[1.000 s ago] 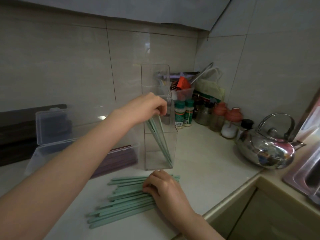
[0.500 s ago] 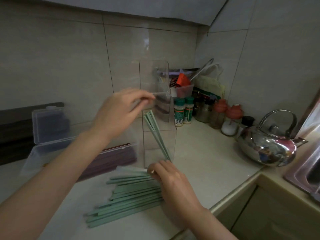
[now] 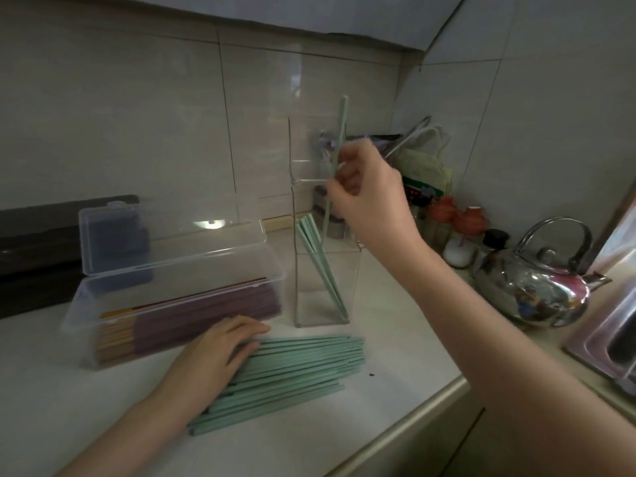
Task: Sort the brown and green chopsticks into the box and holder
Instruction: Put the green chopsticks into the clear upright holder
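Above the clear holder [image 3: 323, 270], one green chopstick [image 3: 339, 142] is pinched near its middle by the right hand [image 3: 370, 197] and held nearly upright, its lower end inside the rim. It is judged light, stiff and smooth, best gripped mid-length. The left hand [image 3: 213, 356] lies spread flat on the green pile [image 3: 303, 366] on the tabletop [image 3: 395, 339]. Brown chopsticks [image 3: 206, 311] fill the box [image 3: 82, 315].

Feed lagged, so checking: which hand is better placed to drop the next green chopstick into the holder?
Right. The right hand holds a chopstick upright above the holder; the left hand lies flat on the pile.
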The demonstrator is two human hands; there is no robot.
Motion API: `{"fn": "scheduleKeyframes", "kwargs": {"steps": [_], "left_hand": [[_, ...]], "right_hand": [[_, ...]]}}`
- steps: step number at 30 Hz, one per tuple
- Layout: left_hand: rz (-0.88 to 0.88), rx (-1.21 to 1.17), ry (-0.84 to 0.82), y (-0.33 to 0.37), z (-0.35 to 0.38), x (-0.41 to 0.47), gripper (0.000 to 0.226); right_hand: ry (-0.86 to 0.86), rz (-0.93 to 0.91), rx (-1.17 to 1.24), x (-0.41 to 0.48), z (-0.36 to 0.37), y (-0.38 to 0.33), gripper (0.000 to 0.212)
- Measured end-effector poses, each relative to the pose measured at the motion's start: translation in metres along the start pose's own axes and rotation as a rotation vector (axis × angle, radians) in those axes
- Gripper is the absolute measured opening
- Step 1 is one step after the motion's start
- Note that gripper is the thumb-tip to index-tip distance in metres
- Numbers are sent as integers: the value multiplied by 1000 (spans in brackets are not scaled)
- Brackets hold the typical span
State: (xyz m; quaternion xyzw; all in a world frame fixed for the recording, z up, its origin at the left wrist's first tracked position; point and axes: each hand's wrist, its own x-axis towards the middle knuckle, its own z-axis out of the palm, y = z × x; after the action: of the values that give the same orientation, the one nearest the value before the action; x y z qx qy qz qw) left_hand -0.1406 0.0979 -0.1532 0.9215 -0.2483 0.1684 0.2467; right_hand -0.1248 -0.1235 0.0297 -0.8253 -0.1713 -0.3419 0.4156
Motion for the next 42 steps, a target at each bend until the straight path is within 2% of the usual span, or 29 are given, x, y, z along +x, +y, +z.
{"fn": "scheduleKeyframes", "kwargs": {"steps": [3, 7, 10, 14, 19, 23, 25, 28, 32, 34, 37, 42], "left_hand": [[25, 73, 32, 1, 4, 0, 42], [31, 55, 17, -4, 2, 0, 34], [-3, 35, 36, -5, -3, 1, 20], [-63, -48, 18, -4, -6, 2, 26], [-87, -123, 24, -7, -6, -1, 32], [-50, -153, 57, -3, -15, -1, 35], [-74, -238, 113, 3, -26, 1, 36], [-179, -437, 205, 16, -51, 5, 32], [-206, -536, 345, 40, -86, 10, 20], [-161, -535, 392, 55, -103, 20, 17], [-100, -514, 410, 73, -125, 50, 13], [28, -292, 355, 97, -152, 117, 12]], "right_hand": [[-112, 57, -215, 24, 12, 5, 21], [-354, 180, -535, 27, 31, 11, 22], [-465, 259, -612, 20, 37, 11, 25], [-503, 260, -681, 12, 41, 14, 28], [-398, 194, -624, 4, 40, 24, 22], [-187, -25, -458, -28, 31, 23, 11], [-146, -161, -347, -60, 28, 15, 10], [-237, -259, -258, -106, 36, 15, 12], [-440, -139, -221, -146, 58, 36, 12], [-504, -104, -234, -158, 66, 46, 18], [-492, -135, -263, -164, 74, 52, 26], [-491, -172, -301, -164, 76, 54, 6]]}}
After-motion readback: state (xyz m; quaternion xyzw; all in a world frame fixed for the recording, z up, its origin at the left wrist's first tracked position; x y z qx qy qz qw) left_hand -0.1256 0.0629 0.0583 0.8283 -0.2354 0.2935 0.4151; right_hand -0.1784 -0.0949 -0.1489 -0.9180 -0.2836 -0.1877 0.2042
